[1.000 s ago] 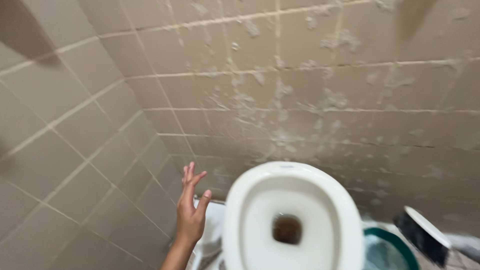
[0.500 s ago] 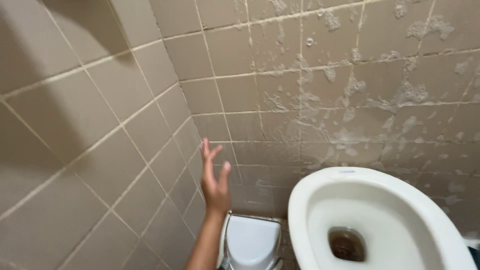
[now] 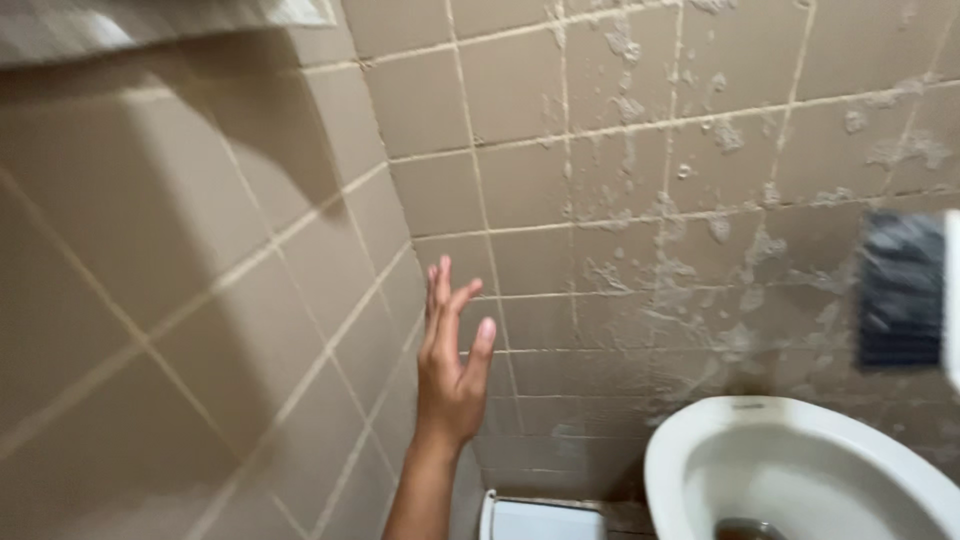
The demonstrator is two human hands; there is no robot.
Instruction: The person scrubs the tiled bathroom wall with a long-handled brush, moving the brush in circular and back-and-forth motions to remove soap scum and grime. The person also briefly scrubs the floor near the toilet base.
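Beige tiled walls (image 3: 200, 300) fill most of the frame, meeting in a corner left of centre; the back wall is flecked with pale foam. At lower right sits a white toilet bowl (image 3: 800, 470). A dark-bristled brush (image 3: 905, 290), blurred, shows at the right edge. The left hand (image 3: 452, 365) rises at lower centre, near the corner, fingers (image 3: 440, 290) spread wide, holding nothing. A small white bin lid (image 3: 540, 520) lies at the bottom.

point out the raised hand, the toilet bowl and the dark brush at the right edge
left hand (image 3: 450, 385), head view, on the palm
toilet bowl (image 3: 790, 420), head view, on the white rim
brush (image 3: 900, 290), head view, on the dark bristles
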